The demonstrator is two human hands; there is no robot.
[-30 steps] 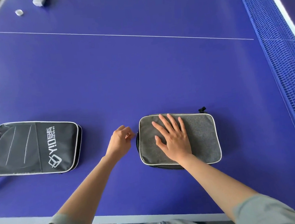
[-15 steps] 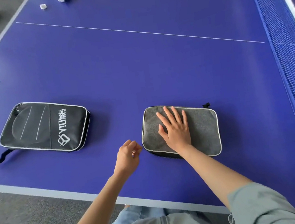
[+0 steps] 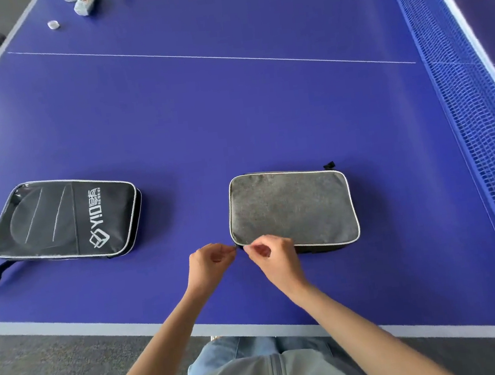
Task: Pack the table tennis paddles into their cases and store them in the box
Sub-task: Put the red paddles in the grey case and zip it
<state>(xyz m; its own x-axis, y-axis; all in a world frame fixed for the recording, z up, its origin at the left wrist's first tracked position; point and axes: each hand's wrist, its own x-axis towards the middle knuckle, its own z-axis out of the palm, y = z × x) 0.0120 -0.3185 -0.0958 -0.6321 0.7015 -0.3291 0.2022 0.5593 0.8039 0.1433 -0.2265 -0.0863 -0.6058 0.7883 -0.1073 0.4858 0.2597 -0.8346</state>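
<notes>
While both hands work at the near left corner of the grey case (image 3: 292, 208), the job looks to be at the zipping stage. The left hand (image 3: 210, 264) has its fingers curled with thumb and fingertip pressed together just beside that corner, apparently pinching a zip pull, though the pull itself is too small to make out. The right hand (image 3: 270, 254) is curled the same way, touching the case's near edge at the corner, seemingly pinching the fabric or a second pull; which one I cannot tell. The grey case lies flat on the blue table (image 3: 232, 121), closed as far as can be seen, with a small black tab at its far right corner. Left of the grey case and well apart from it lies a black case (image 3: 65, 220), also flat, its strap trailing toward the table's near edge. No paddle and no box show anywhere.

From here the likely trouble is the zip. With nothing pressing the grey case down, a pull along the edge could drag the whole case across the table. Rounding the corner, the slider could also snag the fabric or piping if tugged at an angle.
</notes>
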